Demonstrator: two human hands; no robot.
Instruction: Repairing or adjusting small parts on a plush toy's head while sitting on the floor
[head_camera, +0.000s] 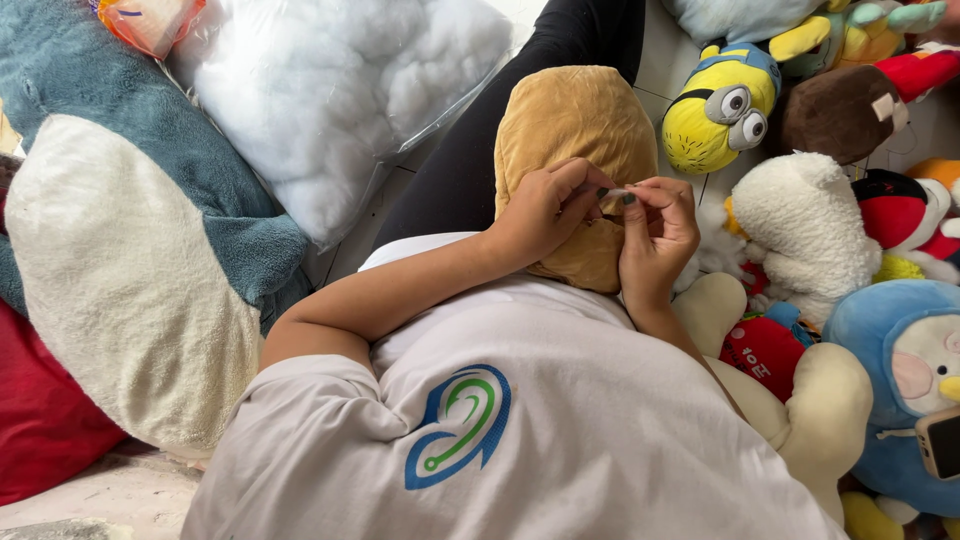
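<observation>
A tan plush toy (570, 125) rests on my lap, over a leg in black trousers. My left hand (545, 210) grips its near edge, fingers curled around the fabric. My right hand (655, 230) is right beside it, fingertips pinched together on something thin, apparently a needle (612, 192), held between the two hands at the toy's seam. Whether a thread runs from it is too fine to see.
A clear bag of white stuffing (340, 90) lies at the upper left, next to a big teal and cream plush (120, 250). Several stuffed toys crowd the right side: a yellow goggled one (715, 115), a white fluffy one (805, 225), a blue one (900, 380).
</observation>
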